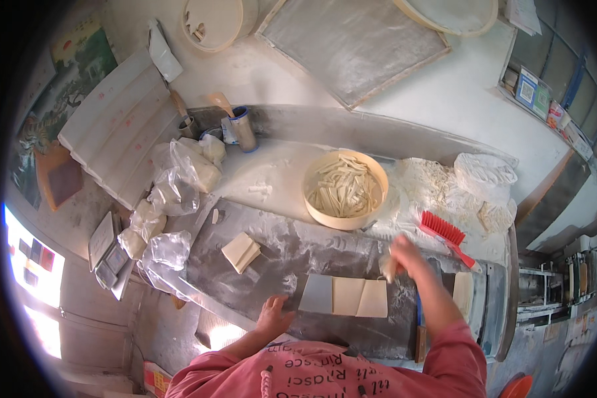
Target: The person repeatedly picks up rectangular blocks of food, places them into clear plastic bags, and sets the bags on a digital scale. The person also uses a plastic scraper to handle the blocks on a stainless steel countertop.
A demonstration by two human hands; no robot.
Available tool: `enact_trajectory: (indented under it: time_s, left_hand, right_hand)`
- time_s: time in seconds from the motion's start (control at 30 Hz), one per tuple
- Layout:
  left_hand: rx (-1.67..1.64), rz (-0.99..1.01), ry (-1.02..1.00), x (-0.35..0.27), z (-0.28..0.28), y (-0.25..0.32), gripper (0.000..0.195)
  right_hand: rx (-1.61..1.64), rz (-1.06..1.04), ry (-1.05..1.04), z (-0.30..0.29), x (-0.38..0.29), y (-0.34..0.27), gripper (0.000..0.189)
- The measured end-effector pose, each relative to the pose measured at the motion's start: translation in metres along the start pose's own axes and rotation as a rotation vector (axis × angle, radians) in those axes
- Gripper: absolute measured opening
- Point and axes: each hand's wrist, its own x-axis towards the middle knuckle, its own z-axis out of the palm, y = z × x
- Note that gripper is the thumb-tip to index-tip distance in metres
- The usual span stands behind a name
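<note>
My left hand [276,316] rests at the near edge of the dark, floured work surface [258,293], holding nothing, with its thumb apart from its fingers. Farther right, my right hand [406,257] is over the surface, its fingers closed on a small pale piece, apparently dough [387,268]; the blur hides its exact shape. Between my hands lie flat cream dough sheets [348,297], side by side with a blue-grey flat rectangle [316,294]. A small stack of dough pieces [241,252] sits farther left. Behind, a round wood-rimmed container [328,220] holds wide cut noodles [346,186].
A red brush [443,229] lies right of the round container, before floury noodle scraps [428,181] and a white bag [485,174]. Filled plastic bags [174,191] crowd the left side. A wooden handle [421,343] lies near my right forearm. Utensil holders [243,130] stand behind.
</note>
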Motion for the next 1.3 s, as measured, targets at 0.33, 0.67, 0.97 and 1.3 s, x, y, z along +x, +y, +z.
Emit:
enact_trajectory:
  time_s: [0.33,0.67,0.97,1.3]
  left_hand:
    - [0.116,0.209,0.055,0.032,0.007,0.01,0.061]
    - [0.229,0.757,0.153,0.029,0.01,0.015,0.061]
    - [0.143,1.226,-0.274,-0.055,0.153,0.189,0.064]
    - [0.031,1.462,-0.693,-0.196,0.335,0.401,0.044]
  right_hand:
    - [-0.292,-0.482,0.258,0.013,-0.042,-0.023,0.026]
    - [-0.331,0.267,0.178,0.105,-0.353,0.159,0.033]
    - [-0.104,0.987,0.615,0.251,-0.599,0.508,0.03]
    - [0.098,0.726,0.648,0.048,-0.695,0.596,0.028]
